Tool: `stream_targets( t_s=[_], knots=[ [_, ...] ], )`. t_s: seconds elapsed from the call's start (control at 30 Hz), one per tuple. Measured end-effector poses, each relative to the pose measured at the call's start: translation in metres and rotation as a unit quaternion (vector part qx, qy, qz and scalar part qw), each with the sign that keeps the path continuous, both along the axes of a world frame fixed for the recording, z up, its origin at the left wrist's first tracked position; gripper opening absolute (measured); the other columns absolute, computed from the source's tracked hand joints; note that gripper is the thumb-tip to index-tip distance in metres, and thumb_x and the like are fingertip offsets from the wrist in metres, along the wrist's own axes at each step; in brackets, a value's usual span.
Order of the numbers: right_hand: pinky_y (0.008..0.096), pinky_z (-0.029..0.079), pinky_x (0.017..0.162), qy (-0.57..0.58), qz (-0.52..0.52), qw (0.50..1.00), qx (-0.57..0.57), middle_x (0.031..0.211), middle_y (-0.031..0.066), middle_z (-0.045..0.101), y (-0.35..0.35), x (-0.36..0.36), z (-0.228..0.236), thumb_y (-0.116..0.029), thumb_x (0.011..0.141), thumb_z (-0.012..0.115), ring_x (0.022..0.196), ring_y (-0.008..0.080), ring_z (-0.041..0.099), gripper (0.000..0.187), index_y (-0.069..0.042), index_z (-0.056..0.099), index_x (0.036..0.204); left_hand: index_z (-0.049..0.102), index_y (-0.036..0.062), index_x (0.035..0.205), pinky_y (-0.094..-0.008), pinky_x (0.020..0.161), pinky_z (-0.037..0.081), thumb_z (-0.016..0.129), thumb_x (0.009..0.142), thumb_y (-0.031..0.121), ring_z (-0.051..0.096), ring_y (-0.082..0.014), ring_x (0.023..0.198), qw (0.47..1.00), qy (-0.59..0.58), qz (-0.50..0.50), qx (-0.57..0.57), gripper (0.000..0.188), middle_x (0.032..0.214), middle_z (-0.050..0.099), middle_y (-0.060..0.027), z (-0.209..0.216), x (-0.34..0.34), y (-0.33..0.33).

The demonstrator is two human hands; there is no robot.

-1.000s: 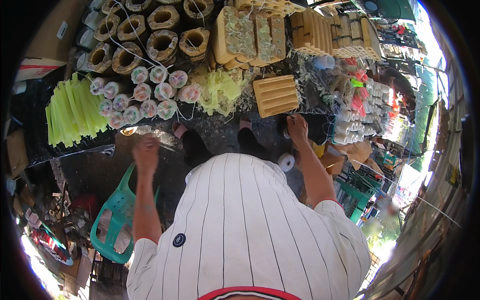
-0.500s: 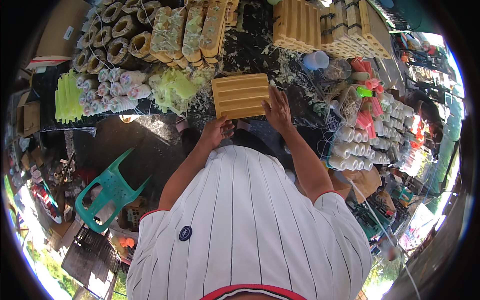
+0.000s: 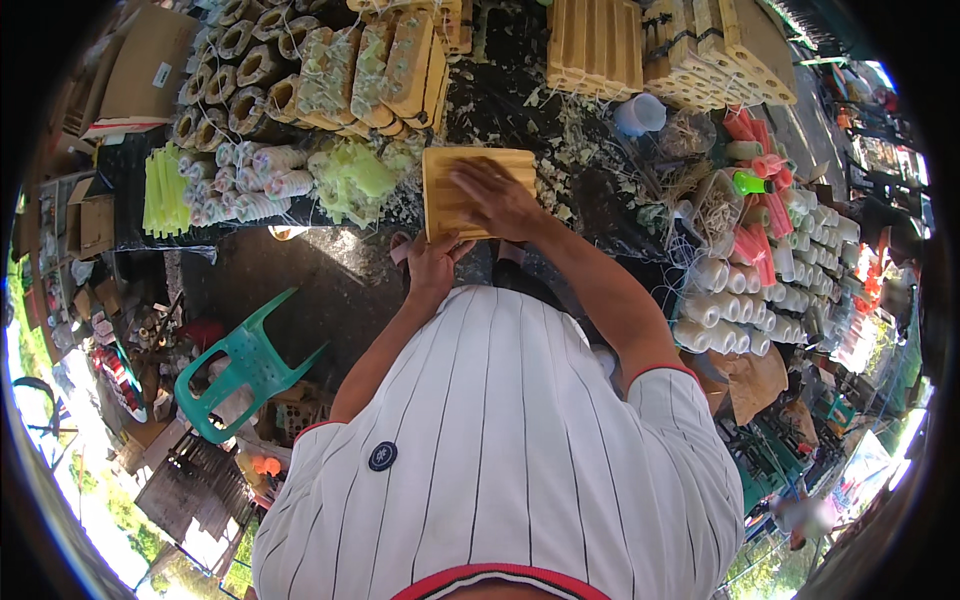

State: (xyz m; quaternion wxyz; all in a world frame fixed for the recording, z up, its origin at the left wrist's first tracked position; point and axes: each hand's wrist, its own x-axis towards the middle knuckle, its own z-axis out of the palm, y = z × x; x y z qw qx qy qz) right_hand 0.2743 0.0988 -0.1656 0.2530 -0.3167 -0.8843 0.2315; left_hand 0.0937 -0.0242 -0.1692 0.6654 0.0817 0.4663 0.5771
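Note:
A grooved wooden board (image 3: 437,185), pale brown with long parallel channels, rests at the near edge of the dark worktable. My left hand (image 3: 438,264) grips its near left corner, with the fingers partly hidden beneath it. Across the board's middle lies my right hand (image 3: 497,203), fingers stretched out flat and slightly blurred, covering much of the grooves. Pale yellow-green scraps (image 3: 355,182) are heaped just left of the board. Small whitish flakes lie scattered around it.
Wooden moulds (image 3: 400,75) and hollow bamboo-like tubes (image 3: 258,65) stand at the back left. Another grooved wooden stack (image 3: 595,48), a translucent cup (image 3: 640,115) and white rolls (image 3: 722,308) are to the right. A green plastic chair (image 3: 255,372) stands behind on the left.
My right hand has moved left from the board's right edge onto its grooved face. My left hand stays at the near left corner. The surroundings have shifted slightly in view.

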Motion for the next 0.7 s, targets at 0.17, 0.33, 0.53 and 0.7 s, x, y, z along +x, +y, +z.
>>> stream_targets(
  t_s=[0.17, 0.33, 0.53, 0.7],
  knots=[
    [0.0559, 0.040, 0.114, -0.138, -0.357, 0.920, -0.079, 0.130, 0.0224, 0.067, -0.024, 0.104, 0.032, -0.042, 0.099, 0.069, 0.125, 0.0367, 0.062, 0.065, 0.000, 0.052, 0.147, 0.066, -0.0075, 0.126, -0.0342, 0.090, 0.061, 0.072, 0.096, 0.001, 0.074, -0.0211, 0.101, 0.980, 0.165, -0.091, 0.065, 0.032, 0.112, 0.075, -0.0156, 0.066, -0.020, 0.016],
    [0.0422, 0.049, 0.098, 0.100, -0.259, 0.955, -0.100, 0.105, 0.0129, 0.074, -0.013, 0.054, 0.086, -0.044, 0.101, 0.069, 0.103, 0.0276, 0.069, 0.059, 0.001, 0.060, 0.137, 0.066, -0.0082, 0.130, -0.0288, 0.087, 0.059, 0.074, 0.096, 0.000, 0.072, -0.0172, 0.105, 0.879, 0.386, -0.191, 0.204, 0.037, 0.111, 0.076, -0.0152, 0.165, -0.054, 0.027],
    [0.0284, 0.050, 0.085, 0.429, -0.181, 0.770, -0.436, 0.104, 0.0034, 0.070, -0.041, 0.023, 0.070, -0.035, 0.105, 0.067, 0.093, 0.0109, 0.061, 0.042, 0.001, 0.065, 0.127, 0.067, -0.0035, 0.129, -0.0318, 0.083, 0.061, 0.080, 0.093, 0.006, 0.074, -0.0164, 0.094, 0.962, 0.154, -0.078, 0.213, 0.039, 0.106, 0.077, -0.0112, 0.192, -0.024, 0.058],
    [0.0310, 0.051, 0.092, 0.473, -0.180, 0.685, -0.525, 0.112, 0.0041, 0.071, -0.036, 0.033, 0.054, -0.028, 0.104, 0.070, 0.101, 0.0123, 0.065, 0.041, 0.002, 0.064, 0.132, 0.063, -0.0015, 0.131, -0.0337, 0.090, 0.057, 0.081, 0.091, 0.011, 0.070, -0.0171, 0.102, 0.908, 0.257, -0.327, 0.052, 0.046, 0.118, 0.073, -0.0095, 0.085, -0.028, 0.055]
  ],
)
